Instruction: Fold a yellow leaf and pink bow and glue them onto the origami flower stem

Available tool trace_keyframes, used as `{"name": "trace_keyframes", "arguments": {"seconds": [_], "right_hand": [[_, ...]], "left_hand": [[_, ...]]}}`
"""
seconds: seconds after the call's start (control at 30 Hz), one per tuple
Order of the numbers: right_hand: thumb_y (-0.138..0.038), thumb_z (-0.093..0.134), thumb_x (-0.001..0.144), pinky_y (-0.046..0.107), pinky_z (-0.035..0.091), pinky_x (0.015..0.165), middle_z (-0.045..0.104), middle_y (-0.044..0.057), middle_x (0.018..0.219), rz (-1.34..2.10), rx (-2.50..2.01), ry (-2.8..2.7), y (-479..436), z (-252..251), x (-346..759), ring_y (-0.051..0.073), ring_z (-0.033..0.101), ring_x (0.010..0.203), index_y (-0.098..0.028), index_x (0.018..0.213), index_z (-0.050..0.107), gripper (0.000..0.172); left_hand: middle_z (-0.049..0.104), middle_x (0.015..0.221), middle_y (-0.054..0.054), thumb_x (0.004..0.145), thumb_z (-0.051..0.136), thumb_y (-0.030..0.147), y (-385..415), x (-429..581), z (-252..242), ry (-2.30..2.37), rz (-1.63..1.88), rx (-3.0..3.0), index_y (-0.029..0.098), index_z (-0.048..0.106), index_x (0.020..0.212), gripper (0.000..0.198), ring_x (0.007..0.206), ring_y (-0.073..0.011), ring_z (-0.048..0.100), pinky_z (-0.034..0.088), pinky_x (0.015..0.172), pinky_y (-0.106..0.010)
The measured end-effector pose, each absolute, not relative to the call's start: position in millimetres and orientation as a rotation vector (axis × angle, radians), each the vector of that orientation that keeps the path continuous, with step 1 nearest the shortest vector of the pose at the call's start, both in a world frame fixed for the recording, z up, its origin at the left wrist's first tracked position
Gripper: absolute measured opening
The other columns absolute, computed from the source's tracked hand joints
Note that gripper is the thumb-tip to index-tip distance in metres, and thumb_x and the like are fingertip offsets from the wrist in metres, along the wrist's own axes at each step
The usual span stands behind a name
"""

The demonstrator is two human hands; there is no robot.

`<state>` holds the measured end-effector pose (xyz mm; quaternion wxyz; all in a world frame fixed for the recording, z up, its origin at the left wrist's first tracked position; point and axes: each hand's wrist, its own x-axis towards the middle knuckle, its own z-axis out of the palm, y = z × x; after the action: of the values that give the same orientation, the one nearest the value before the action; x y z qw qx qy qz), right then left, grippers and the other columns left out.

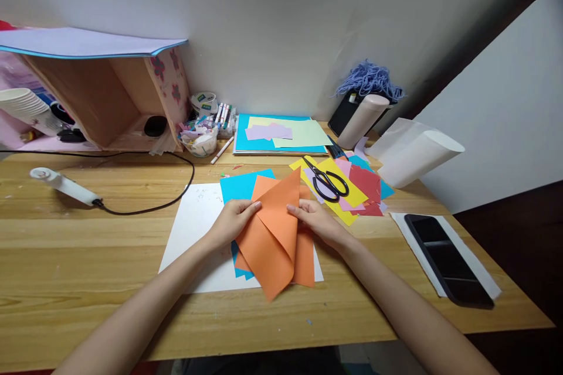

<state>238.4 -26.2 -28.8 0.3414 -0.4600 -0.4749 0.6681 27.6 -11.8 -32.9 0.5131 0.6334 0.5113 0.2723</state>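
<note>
Between my two hands is an orange sheet of paper [272, 234], partly folded over so that one flap lies across the other. My left hand [237, 218] pinches its left edge, thumb on top. On the opposite edge, my right hand [317, 220] grips the sheet the same way; its lower fingers are hidden behind the paper. Underneath lie more orange paper [305, 261] and blue paper [244, 183], on top of a white sheet [193, 246]. Black-handled scissors [328, 183] rest on yellow, pink and red paper pieces just beyond my right hand.
A dark phone [448, 261] lies on folded white paper at the right. Behind stand a white paper roll [420, 158], a pink bottle [363, 122], a paper stack [246, 143], a tub of scraps [200, 142] and an open box [118, 99]. A corded white device [65, 186] lies left.
</note>
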Motion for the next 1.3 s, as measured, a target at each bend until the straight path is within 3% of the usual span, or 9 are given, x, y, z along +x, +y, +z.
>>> {"name": "trace_keyframes", "arguments": {"seconds": [0.23,0.63,0.8,1.07,1.2,1.3], "right_hand": [[-0.05,0.061,0.071,0.027,0.045,0.066,0.065,0.003,0.08,1.826,-1.189,-1.221,-28,-28,237,0.016,0.06,0.072,-0.017,0.079,0.06,0.034],[-0.045,0.064,0.071,0.023,0.046,0.061,0.064,0.002,0.074,1.905,-1.173,-1.236,-30,-26,237,0.012,0.059,0.064,-0.014,0.077,0.06,0.032],[-0.042,0.063,0.073,0.025,0.048,0.067,0.066,0.005,0.092,1.963,-1.111,-1.306,-31,-23,237,0.016,0.062,0.077,-0.016,0.094,0.062,0.034],[-0.038,0.068,0.068,0.032,0.048,0.079,0.066,0.007,0.099,1.977,-1.087,-1.313,-31,-21,239,0.021,0.062,0.091,-0.019,0.104,0.06,0.042],[-0.037,0.07,0.065,0.035,0.046,0.083,0.066,0.007,0.099,1.983,-1.055,-1.309,-31,-18,240,0.021,0.062,0.09,-0.019,0.102,0.06,0.042],[-0.039,0.068,0.066,0.029,0.046,0.073,0.066,0.003,0.085,1.858,-1.141,-1.33,-30,-18,238,0.017,0.062,0.078,-0.019,0.086,0.062,0.029]], "left_hand": [[0.043,0.054,0.002,0.074,0.047,0.055,-12,29,-31,1.25,0.706,1.441,0.015,0.048,0.056,0.044,0.053,-0.0105,0.036,0.026,0.046,-0.022],[0.048,0.056,0.002,0.074,0.048,0.056,-10,25,-33,1.214,0.744,1.367,0.015,0.05,0.059,0.044,0.052,-0.0106,0.039,0.028,0.047,-0.022],[0.044,0.054,0.003,0.074,0.05,0.054,-6,21,-38,1.223,0.792,1.391,0.014,0.047,0.056,0.043,0.051,-0.009,0.035,0.025,0.046,-0.021],[0.05,0.057,0.001,0.072,0.05,0.056,-4,20,-35,1.237,0.783,1.372,0.014,0.052,0.058,0.044,0.053,-0.0107,0.04,0.03,0.047,-0.021],[0.053,0.06,-0.001,0.071,0.05,0.056,-3,19,-34,1.258,0.8,1.376,0.013,0.055,0.06,0.045,0.056,-0.0125,0.043,0.032,0.048,-0.022],[0.055,0.062,-0.002,0.073,0.049,0.055,-2,19,-37,1.271,0.839,1.383,0.013,0.057,0.062,0.044,0.058,-0.0134,0.044,0.033,0.05,-0.022]]}}
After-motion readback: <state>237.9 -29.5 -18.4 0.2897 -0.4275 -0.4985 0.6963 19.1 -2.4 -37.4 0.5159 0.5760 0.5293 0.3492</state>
